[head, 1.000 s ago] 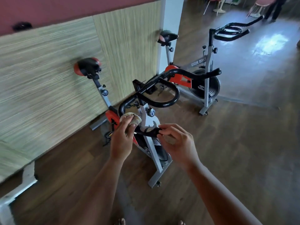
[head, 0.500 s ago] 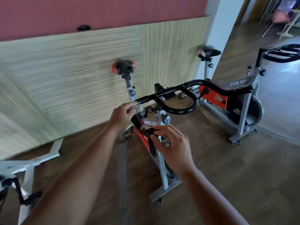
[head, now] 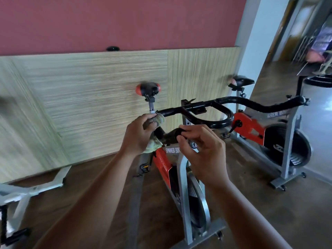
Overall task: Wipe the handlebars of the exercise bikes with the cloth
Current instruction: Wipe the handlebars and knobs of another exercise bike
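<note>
A grey and orange exercise bike (head: 183, 178) stands in front of me, its black handlebars (head: 201, 119) spread across the middle of the view. My left hand (head: 138, 133) grips a pale crumpled cloth (head: 159, 119) wrapped around the left grip of the handlebars; more cloth hangs below the palm. My right hand (head: 201, 146) pinches the black end of the near handlebar grip (head: 179, 132) between thumb and fingers. The bar between my two hands is partly hidden by my fingers.
A second orange bike (head: 280, 141) stands to the right, its saddle (head: 241, 81) near the white pillar. The first bike's saddle (head: 148, 88) faces the wood-panelled wall (head: 89, 97). A white machine frame (head: 32, 191) lies at the lower left. A person (head: 321, 42) is at the far right.
My view has swung left and closer to the bike. My left hand with the cloth has slid up the left grip toward the bend. My right hand stays on the grip's end.
</note>
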A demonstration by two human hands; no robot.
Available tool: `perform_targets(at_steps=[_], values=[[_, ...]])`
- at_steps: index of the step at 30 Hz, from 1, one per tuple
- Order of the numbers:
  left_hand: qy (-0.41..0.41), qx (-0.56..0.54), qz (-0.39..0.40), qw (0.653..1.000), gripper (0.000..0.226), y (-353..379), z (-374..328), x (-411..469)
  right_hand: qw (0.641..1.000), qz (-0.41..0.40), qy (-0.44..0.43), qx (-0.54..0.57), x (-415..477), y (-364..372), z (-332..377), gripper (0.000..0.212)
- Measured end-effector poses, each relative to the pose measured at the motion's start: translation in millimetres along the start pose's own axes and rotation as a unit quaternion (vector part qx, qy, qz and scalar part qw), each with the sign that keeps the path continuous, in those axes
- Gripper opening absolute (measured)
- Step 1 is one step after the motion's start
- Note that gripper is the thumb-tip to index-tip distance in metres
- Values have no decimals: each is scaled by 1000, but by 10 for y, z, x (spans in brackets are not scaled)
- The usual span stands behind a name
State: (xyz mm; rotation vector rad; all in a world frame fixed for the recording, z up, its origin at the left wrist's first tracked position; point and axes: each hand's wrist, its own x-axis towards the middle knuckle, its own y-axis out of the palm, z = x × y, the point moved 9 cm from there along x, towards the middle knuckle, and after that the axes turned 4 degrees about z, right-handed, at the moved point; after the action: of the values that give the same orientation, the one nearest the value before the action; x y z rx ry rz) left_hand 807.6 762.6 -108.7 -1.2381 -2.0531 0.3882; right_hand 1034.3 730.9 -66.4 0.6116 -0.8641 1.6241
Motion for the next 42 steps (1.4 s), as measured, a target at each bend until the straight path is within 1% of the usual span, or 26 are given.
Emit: perform_targets(at_steps=[4, 8, 10, 14, 19, 22, 25, 28, 32, 34, 36, 39, 41, 42], values=[[26, -6, -36, 999, 31, 17, 29, -69, 999, -5, -38, 35, -23, 22, -30, 12], [48, -71, -87, 992, 28, 28, 77, -219, 993, -17, -65, 101, -73, 61, -89, 4], [77, -103, -122, 984, 25, 39, 97, -327, 988, -21, -63, 142, -110, 83, -135, 11], [151, -175, -173, 958, 26, 98, 91, -573, 974, -24, -74, 215, -156, 104, -218, 11], [189, -244, -243, 920, 20, 133, 109, -902, 970, -19, -109, 215, -104, 108, -300, 13], [230, -255, -282, 896, 15, 121, 57, -1109, 964, 12, -128, 231, -57, 121, -309, 11], [265, -242, -315, 878, 15, 128, -8, -1294, 961, 21, -124, 248, -51, 121, -315, 11], [308, -211, -328, 868, 22, 106, -202, -1389, 960, 18, -112, 256, -58, 132, -347, 9], [387, -83, -334, 855, 26, 71, -579, -1320, 961, 16, -113, 250, -69, 129, -342, 11], [415, -21, -333, 847, 25, 130, -597, -1269, 962, 13, -114, 246, -84, 128, -316, 14], [418, 21, -323, 849, 25, 215, -459, -1211, 965, 13, -108, 241, -91, 129, -306, 16], [399, 36, -313, 861, 23, 292, -253, -1144, 968, 14, -108, 227, -100, 119, -301, 14], [404, 34, -330, 853, 23, 274, -295, -1156, 969, 4, -112, 222, -109, 113, -304, 15], [415, 33, -343, 842, 22, 248, -371, -1181, 968, 1, -113, 222, -107, 115, -304, 16]])
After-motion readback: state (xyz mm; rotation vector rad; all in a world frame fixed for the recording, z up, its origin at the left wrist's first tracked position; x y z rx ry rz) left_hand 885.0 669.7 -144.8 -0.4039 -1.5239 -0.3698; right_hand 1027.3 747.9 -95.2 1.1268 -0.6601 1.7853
